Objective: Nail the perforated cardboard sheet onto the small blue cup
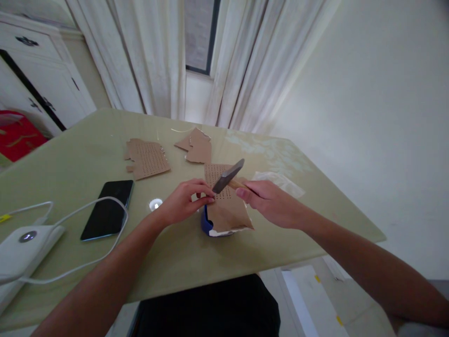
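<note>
Right hand closed around a hammer, head raised over perforated cardboard lying atop a blue container on the worktop. Left hand pinching something small, unclear, against the cardboard.

Home: curtains, cabinet, table

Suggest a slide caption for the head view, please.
Left hand steadies perforated cardboard over a blue object; right hand holds a hammer.
</note>
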